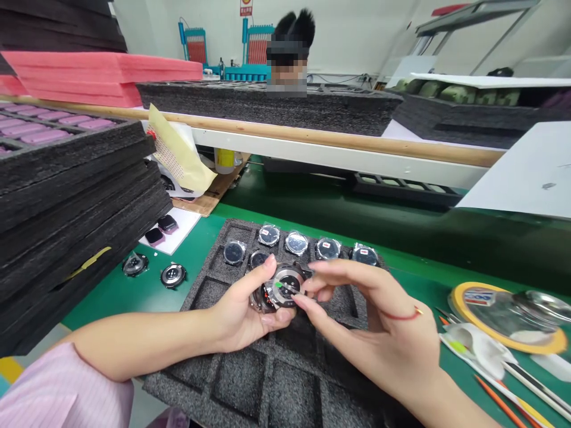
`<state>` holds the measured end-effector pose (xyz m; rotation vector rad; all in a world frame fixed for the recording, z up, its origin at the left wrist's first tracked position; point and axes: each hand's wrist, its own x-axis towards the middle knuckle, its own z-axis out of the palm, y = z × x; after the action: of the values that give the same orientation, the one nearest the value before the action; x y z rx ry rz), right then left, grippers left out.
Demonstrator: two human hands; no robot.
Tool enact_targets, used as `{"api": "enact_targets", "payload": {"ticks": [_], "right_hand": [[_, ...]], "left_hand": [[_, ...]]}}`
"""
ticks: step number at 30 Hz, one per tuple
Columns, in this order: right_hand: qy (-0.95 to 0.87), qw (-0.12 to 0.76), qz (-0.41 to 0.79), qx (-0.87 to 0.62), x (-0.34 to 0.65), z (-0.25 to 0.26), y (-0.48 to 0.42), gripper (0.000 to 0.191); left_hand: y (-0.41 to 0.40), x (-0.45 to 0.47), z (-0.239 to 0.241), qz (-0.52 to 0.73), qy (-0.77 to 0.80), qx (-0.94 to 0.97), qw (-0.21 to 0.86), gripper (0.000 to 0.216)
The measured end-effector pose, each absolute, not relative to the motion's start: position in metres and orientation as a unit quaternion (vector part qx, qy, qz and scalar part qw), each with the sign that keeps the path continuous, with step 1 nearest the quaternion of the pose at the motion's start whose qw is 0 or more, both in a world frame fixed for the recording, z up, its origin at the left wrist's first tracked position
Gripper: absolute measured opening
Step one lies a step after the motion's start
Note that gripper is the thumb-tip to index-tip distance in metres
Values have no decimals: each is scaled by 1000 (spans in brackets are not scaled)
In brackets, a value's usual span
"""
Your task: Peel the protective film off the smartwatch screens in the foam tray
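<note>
My left hand (250,306) is closed around a round smartwatch case (288,288), thumb on top and fingers beneath. The silver-ringed back with its dark sensor disc faces up, and a small green tab (279,285) lies on it. Another metallic rim shows at the case's left, mostly covered by my fingers. My right hand (383,315) is at the case's right edge, thumb and fingers drawn together; what they pinch is too small to make out. Below both hands lies a black foam tray (241,380), with several film-covered round watches (328,248) in its far pockets.
Two watches (173,275) rest on the green table at left, beside tall stacked foam trays (75,208). At right are a yellow-rimmed tape roll (464,297) and several thin tools (499,401). A wood-edged shelf (339,139) crosses ahead; a person sits beyond it.
</note>
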<state>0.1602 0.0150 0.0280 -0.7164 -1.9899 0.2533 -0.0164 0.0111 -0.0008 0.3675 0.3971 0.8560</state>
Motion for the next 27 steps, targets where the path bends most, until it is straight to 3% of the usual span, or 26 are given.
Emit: {"api": "enact_targets", "payload": {"ticks": [6,13,15,20,27], "right_hand": [[-805,473,180,-309,153,33,12,13],[-625,464,520,-350,156,35,17,14],[-565,488,570,-341,156,35,20,16],[-499,578,534,-363,159,35,28,19],[-482,566,551,-380,158,32,35,28]], "left_hand": [[8,-16,-1,418,194,209,863,42],[13,-20,-3,364,163,206,894,43],[14,-20,-3,358,160,213,895,46],[14,-20,-2,343,156,205,903,50],[14,-18,1,336,165,180,910,48]]}}
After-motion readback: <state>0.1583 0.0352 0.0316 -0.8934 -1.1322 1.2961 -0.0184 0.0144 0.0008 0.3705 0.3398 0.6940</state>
